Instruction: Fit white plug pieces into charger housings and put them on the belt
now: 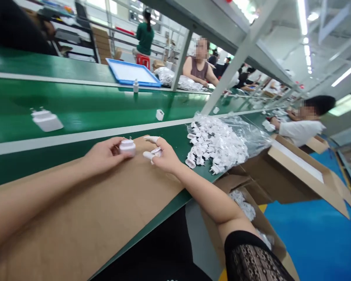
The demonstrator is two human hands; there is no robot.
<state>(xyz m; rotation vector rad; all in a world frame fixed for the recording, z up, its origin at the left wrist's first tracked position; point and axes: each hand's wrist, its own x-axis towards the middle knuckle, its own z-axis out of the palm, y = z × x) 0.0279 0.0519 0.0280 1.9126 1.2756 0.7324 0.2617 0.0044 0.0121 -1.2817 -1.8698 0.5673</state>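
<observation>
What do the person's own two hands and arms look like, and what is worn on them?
The right hand has white fingertip covers on the thumb and a finger. A short black sleeve, patterned see-through lace with a solid hem, ends above that elbow. The left hand shows no glove; no left sleeve is visible.

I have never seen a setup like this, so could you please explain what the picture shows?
There is no robot: a person works with their own hands, and one camera on their head looks forward and down. The left hand holds a white plug; the right hand, with white coverings on some fingertips, holds a small white piece. Beneath is a cardboard sheet on a green work surface. Beyond lie loose white items, and to the right is a heap of white parts with clear plastic.
</observation>
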